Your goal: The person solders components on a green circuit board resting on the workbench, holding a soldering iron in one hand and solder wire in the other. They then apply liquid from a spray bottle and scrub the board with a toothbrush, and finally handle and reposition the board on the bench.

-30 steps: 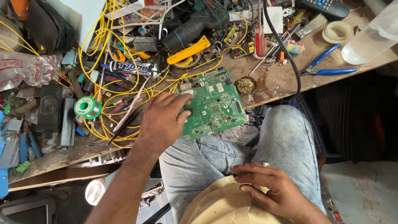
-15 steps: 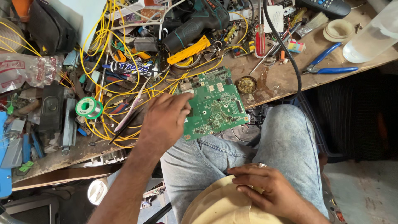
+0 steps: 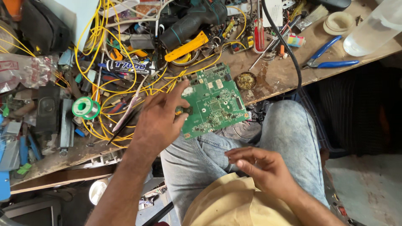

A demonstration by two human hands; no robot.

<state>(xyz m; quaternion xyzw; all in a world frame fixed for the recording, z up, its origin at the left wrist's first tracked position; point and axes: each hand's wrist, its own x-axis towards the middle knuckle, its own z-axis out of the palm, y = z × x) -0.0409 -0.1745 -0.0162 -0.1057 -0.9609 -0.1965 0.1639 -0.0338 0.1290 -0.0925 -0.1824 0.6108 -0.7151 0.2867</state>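
The green circuit board [image 3: 213, 100] lies at the near edge of the worktop [image 3: 276, 77], its lower corner overhanging the person's lap, and the left hand [image 3: 161, 121] takes it by its left edge, thumb and fingers closed on the rim with the forefinger stretched up along the side. The board looks light and stiff, a thin flat panel studded with small components and a dark chip near the middle; I judge it fragile on its populated face, so the bare edges and corners are the safest places to hold, much as the left hand has it. The right hand [image 3: 264, 169] rests apart on the denim thigh, fingers loosely curled and holding nothing that I can see. Just beyond the board sits a small round tin [image 3: 246, 80] with brownish residue, and a black cable [image 3: 284, 50] curves past it over the worktop's edge. To the left of the left hand, a tangle of yellow wires [image 3: 104, 83] spreads over the clutter, with a green spool of solder [image 3: 86, 108] and a black tube [image 3: 125, 66] among them. Farther back lie a dark cordless drill [image 3: 192, 21] with a yellow piece beside it, and to the right blue-handled pliers [image 3: 331, 62] and a clear plastic bottle [image 3: 372, 29].
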